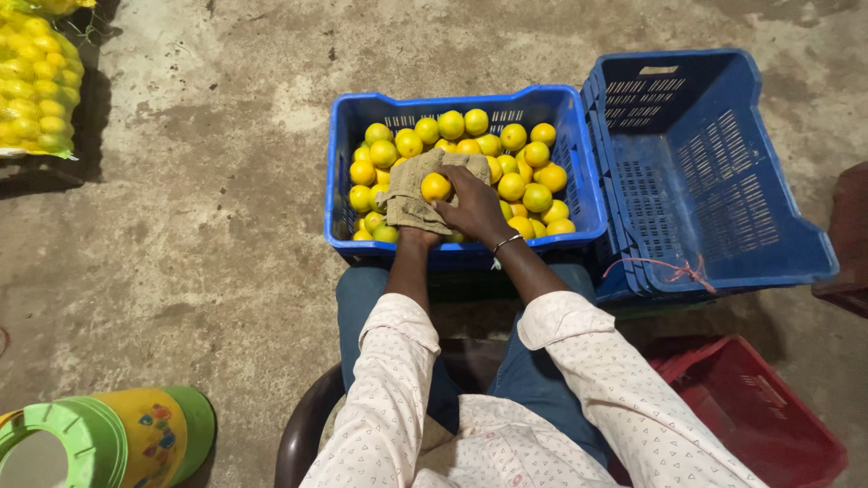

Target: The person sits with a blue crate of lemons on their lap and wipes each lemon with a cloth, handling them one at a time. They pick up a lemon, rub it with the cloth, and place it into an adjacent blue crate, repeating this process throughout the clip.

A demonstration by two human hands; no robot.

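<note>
- Rough, stained concrete floor runs under everything I can see; nothing here stands on a table.
- At the far left I count one mesh sack of yellow fruit, and below it one green and yellow plastic container lying on the floor.
- My left hand is mostly hidden under the burlap cloth; I judge it cups the cloth from below, but I cannot tell how far its grip is closed.
- One orange sits in the cloth, just above the fruit in the blue crate.
- My right hand has its fingers curled onto the orange and the cloth edge, a closed grip.
- To wipe well, I would say: keep the cloth wrapped round the fruit, turn it with the right fingers, press lightly.
- Loose oranges in the crate: about thirty show, more lie underneath.
- Further right, one stack of empty blue crates, nested so I cannot count them surely, tilts against the full one.
- One red crate sits at the lower right.
</note>
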